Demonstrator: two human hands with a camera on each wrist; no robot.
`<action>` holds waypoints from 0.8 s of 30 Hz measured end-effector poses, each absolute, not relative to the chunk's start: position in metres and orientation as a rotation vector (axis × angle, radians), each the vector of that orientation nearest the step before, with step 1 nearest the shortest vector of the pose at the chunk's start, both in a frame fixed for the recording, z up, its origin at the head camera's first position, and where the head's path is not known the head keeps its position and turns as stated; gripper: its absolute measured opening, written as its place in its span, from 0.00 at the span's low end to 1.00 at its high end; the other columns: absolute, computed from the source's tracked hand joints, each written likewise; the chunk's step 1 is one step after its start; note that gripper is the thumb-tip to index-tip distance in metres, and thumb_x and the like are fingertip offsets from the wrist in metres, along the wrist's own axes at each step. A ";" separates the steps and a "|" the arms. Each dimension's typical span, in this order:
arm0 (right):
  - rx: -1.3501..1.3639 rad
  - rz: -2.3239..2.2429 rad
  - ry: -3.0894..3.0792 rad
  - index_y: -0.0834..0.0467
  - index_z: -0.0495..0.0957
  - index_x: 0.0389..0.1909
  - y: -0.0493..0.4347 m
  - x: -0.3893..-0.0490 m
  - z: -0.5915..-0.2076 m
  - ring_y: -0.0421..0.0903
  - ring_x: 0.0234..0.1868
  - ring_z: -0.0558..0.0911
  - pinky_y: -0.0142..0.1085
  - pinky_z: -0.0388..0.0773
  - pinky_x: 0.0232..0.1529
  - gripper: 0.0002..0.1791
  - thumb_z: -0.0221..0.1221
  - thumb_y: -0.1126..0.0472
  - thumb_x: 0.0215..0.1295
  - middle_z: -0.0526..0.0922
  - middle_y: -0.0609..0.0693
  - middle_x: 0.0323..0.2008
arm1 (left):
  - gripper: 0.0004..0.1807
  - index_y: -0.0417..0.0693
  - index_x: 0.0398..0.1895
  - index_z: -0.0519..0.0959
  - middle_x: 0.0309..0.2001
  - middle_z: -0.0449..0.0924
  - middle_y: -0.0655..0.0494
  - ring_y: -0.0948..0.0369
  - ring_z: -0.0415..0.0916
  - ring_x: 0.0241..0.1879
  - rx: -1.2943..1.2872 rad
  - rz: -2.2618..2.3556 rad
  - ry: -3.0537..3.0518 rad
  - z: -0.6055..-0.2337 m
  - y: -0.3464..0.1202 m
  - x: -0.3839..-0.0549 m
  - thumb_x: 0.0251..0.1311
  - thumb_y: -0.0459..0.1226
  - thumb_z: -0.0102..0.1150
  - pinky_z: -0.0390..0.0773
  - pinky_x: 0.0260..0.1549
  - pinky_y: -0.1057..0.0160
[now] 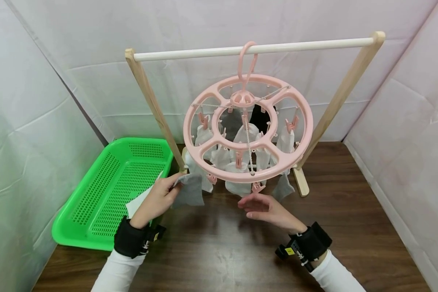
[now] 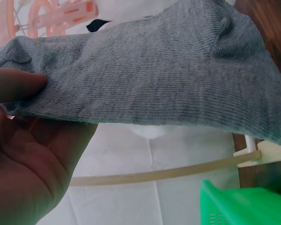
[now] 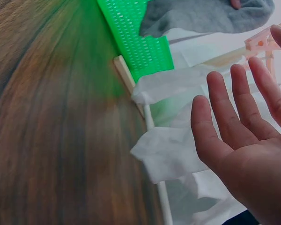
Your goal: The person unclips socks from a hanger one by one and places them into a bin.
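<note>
Between thumb and fingers my left hand (image 1: pixel 160 200) pinches one end of a grey ribbed sock (image 2: pixel 145 75). The sock hangs out to the right of that hand, low in front of a round pink clip hanger (image 1: pixel 307 121). My right hand (image 3: pixel 243 150) holds nothing, its fingers spread and slightly bent. In the head view it is just below a pink clothespin (image 1: pixel 257 187) on the hanger's near rim. White socks (image 1: pixel 237 184), a black sock (image 1: pixel 260 119) and a grey sock (image 1: pixel 282 187) hang beneath the ring, partly hidden by it.
The hanger hooks over a white rod (image 1: pixel 190 53) between wooden legs (image 1: pixel 341 93). At the left a green perforated basket (image 1: pixel 80 190) stands on the dark wooden table (image 1: pixel 219 259), with a white cloth piece (image 1: pixel 135 205) by my left wrist. Pale fabric walls (image 1: pixel 95 40) surround the table.
</note>
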State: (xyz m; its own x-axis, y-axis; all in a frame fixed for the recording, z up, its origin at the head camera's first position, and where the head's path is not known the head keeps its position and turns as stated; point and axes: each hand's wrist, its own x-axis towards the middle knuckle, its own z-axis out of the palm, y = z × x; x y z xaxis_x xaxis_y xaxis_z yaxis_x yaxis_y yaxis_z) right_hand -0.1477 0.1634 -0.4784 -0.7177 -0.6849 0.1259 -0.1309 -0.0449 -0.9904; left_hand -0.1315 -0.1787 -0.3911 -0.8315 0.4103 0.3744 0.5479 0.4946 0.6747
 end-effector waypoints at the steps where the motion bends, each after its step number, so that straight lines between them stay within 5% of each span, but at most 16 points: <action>1: -0.861 -1.801 1.838 0.66 0.73 0.57 0.165 -0.148 -0.480 0.53 0.57 0.76 0.42 0.74 0.54 0.19 0.59 0.68 0.66 0.76 0.63 0.54 | 0.16 0.36 0.54 0.77 0.15 0.55 0.67 0.70 0.48 0.12 -0.834 -1.239 -2.570 -0.390 -0.181 -0.132 0.66 0.21 0.46 0.55 0.16 0.67; 17: -0.873 -1.745 1.865 0.63 0.74 0.58 0.182 -0.147 -0.482 0.50 0.58 0.75 0.40 0.74 0.53 0.19 0.57 0.71 0.67 0.71 0.73 0.57 | 0.15 0.36 0.50 0.79 0.16 0.56 0.66 0.70 0.48 0.14 -0.791 -1.097 -2.470 -0.367 -0.213 -0.135 0.65 0.20 0.47 0.55 0.16 0.66; 24: -0.871 -1.747 1.867 0.63 0.73 0.59 0.180 -0.144 -0.485 0.58 0.58 0.74 0.41 0.75 0.52 0.19 0.56 0.71 0.68 0.76 0.58 0.57 | 0.16 0.37 0.49 0.79 0.19 0.55 0.66 0.71 0.46 0.17 -0.756 -1.076 -2.415 -0.359 -0.228 -0.131 0.64 0.18 0.48 0.54 0.18 0.66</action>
